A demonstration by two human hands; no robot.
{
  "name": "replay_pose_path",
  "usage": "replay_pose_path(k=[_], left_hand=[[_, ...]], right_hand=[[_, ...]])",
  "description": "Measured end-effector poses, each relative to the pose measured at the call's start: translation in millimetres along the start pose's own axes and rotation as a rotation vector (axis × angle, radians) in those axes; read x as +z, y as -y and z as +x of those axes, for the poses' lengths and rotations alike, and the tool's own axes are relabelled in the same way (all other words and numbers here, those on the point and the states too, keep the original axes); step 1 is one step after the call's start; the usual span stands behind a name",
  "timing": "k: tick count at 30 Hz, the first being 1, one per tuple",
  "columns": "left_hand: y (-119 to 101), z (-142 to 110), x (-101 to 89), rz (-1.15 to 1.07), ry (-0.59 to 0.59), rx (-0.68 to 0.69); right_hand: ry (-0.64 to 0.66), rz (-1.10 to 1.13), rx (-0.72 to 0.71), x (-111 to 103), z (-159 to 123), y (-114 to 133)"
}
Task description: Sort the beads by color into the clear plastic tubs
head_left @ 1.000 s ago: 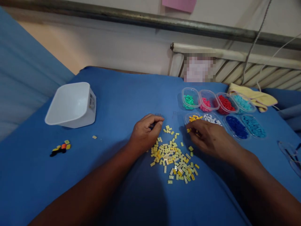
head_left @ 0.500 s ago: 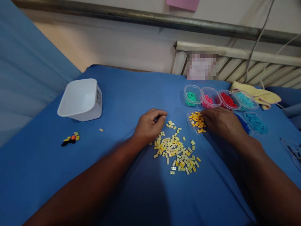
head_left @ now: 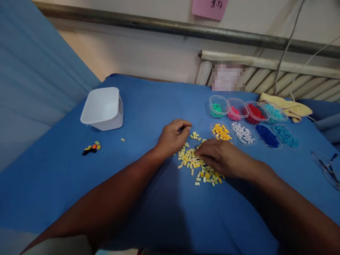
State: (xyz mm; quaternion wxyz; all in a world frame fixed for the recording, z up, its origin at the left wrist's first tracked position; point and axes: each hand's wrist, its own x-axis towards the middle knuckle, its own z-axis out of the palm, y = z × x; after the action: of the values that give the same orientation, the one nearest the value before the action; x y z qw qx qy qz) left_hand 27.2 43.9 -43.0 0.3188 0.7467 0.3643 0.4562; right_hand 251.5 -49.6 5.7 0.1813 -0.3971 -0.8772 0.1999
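Right hand point(head_left: 220, 153), near left hand point(head_left: 173, 137), part-hides bricks point(head_left: 188, 156) by tubs point(head_left: 219, 100); can't tell either grip.

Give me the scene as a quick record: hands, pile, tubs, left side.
Left hand: curled beside the pile; anything held is not visible
Right hand: over the pile, fingers pointing down; grip hidden
Brick pile: loose, pale to deep yellow
Tubs: eight, two rows of four, one colour each
White bin: left, open-topped
Small cluster: near bin; black, orange, yellow
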Motion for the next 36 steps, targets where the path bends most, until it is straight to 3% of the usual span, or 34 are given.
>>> replay_pose_path(k=[7, 17, 24, 36], left_hand=[[-1.3, -2.6, 0.7, 0.0, -0.001, -0.006], [1.5, -1.2, 4.9, 0.008, 0.006, 0.017], [0.0, -2.0, 5.2, 0.032, 0.031, -0.003], [-1.3, -3.2, 4.0, 0.012, 0.026, 0.01]], right_hand=[[0.003, -0.042, 0.138, -2.1, -4.0, -11.6], [0.135, -0.138, 0.052, -2.8, 1.6, -5.1], [0.193, -0.149, 0.126, -4.3, 2.0, -1.1], [0.161, -0.11, 0.193, -3.3, 1.8, -0.7]])
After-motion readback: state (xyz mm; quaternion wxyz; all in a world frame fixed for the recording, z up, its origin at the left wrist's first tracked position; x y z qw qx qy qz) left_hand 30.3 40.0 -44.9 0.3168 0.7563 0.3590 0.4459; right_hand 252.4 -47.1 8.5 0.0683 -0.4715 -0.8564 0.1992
